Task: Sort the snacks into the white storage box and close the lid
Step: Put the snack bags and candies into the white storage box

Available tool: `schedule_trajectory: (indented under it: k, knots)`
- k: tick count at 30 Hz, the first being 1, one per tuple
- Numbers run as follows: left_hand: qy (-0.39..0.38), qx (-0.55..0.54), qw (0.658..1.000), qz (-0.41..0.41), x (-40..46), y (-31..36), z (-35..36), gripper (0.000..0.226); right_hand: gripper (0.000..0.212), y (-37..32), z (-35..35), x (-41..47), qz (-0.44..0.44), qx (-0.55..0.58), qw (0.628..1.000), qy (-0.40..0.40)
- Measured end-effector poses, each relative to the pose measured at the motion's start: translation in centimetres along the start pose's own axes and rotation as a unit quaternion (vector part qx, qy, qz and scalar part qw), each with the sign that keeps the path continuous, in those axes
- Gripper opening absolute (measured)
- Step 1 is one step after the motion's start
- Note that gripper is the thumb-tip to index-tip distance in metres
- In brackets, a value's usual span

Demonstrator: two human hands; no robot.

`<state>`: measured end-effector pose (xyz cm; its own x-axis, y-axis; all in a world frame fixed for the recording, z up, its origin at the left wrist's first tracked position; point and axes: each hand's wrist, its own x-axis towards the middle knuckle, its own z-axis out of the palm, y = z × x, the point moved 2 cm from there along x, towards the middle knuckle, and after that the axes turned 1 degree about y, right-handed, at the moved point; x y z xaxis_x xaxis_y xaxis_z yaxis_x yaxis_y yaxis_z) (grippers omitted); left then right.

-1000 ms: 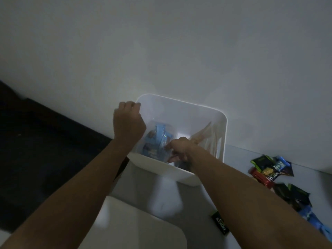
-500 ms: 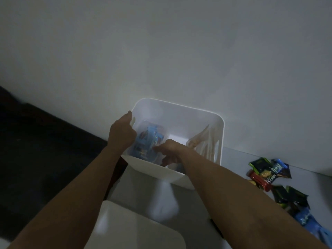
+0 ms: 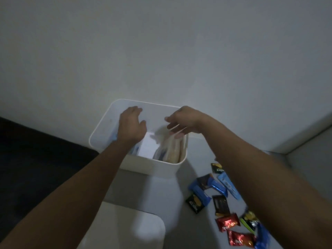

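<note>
Over the white storage box [image 3: 100, 133], dim light blurs the packets inside. Left hand [image 3: 132, 124] hovers with fingers loosely spread, holding nothing; right hand [image 3: 183, 120], at three o'clock, likewise.

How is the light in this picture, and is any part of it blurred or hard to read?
Head view: dim overall, with a bright patch on the white storage box floor; the right hand fingertips look motion-blurred; the left hand is sharper; the loose snack packets keep their colours but their print is unreadable; the far left is nearly black.
</note>
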<state>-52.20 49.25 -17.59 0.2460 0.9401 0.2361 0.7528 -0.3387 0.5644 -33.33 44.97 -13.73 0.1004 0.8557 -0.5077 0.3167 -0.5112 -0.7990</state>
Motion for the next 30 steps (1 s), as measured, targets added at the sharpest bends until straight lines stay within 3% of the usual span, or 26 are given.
schedule_trajectory:
  k: [3,11,17,21,24,28,30]
  knots:
    - [-0.014,-0.054,0.998,0.043,-0.9,5.6,1.9,0.040,0.031,1.7,-4.1,-3.3,0.000,-0.025,0.999,0.035]
    - [-0.078,-0.078,0.988,0.105,-5.1,14.6,7.3,0.035,0.034,9.8,-11.5,-9.9,0.051,-0.002,0.994,0.096]
    - [-0.107,-0.075,0.975,0.182,-11.1,17.2,12.2,0.033,0.031,17.1,-13.7,-13.3,0.100,-0.012,0.987,0.127]
    - [-0.200,-0.035,0.965,0.168,-15.2,15.6,16.7,0.052,0.035,23.0,-13.3,-14.7,0.123,-0.105,0.975,0.154]
    - [-0.249,0.095,0.954,0.134,-18.1,13.0,19.6,0.081,0.048,27.9,-11.8,-15.3,0.139,-0.168,0.963,0.158]
    - [-0.279,0.149,0.945,0.088,-21.5,9.5,22.3,0.123,0.111,34.5,-9.6,-15.9,0.165,-0.193,0.947,0.197]
    - [-0.295,0.134,0.944,0.061,-23.0,8.8,23.1,0.128,0.126,37.1,-9.0,-16.0,0.177,-0.226,0.935,0.208]
